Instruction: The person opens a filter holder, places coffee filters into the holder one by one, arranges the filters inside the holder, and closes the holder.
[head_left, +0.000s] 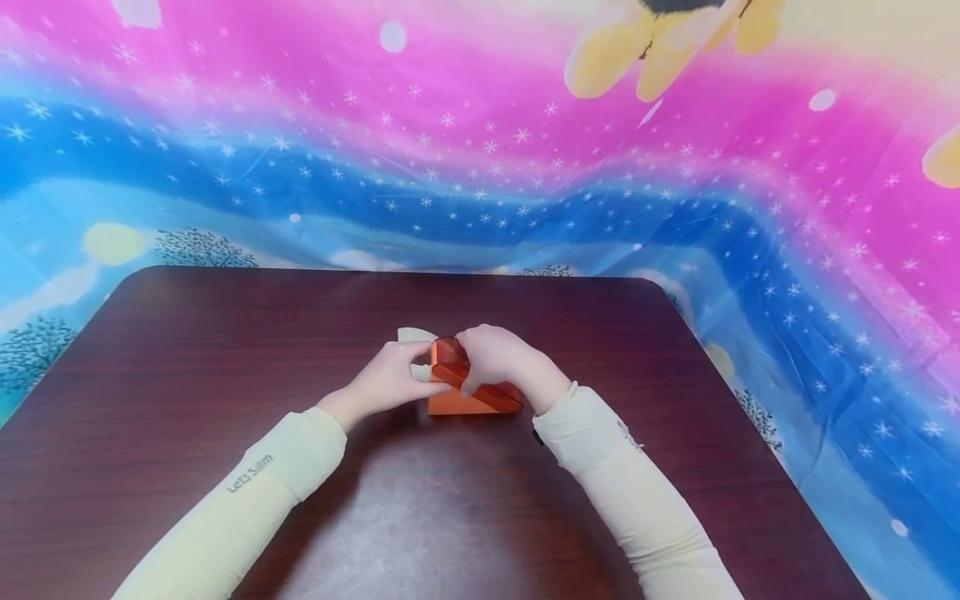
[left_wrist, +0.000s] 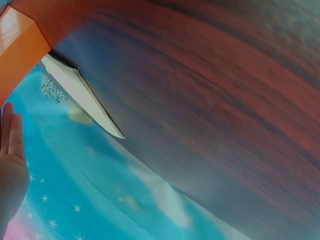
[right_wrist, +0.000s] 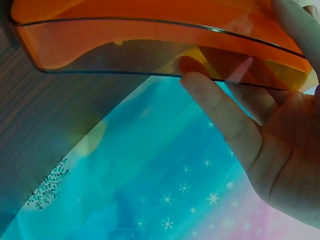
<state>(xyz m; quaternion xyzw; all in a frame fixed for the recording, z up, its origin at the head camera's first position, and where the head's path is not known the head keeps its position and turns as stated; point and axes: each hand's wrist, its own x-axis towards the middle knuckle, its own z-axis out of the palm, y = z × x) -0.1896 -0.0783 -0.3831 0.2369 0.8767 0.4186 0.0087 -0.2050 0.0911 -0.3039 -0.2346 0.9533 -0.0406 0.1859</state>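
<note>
An orange box (head_left: 453, 406) with a see-through, brownish-orange curved cover (head_left: 450, 357) stands near the middle of the table. My right hand (head_left: 491, 354) grips the cover from above. Up close in the right wrist view, that hand's thumb and fingers (right_wrist: 220, 107) pinch the cover's edge. At the box's left end, my left hand (head_left: 388, 377) holds it between thumb and fingers. In the left wrist view only a corner of the box (left_wrist: 25, 45) shows. A flat cream piece with layered edges (left_wrist: 82, 95) lies beside the box, partly behind my left hand in the head view.
A dark brown wooden table (head_left: 225, 333) with rounded far corners spreads under both arms. Close behind its far edge and along the right side hangs a pink and blue cloth (head_left: 480, 167) with printed snowflakes.
</note>
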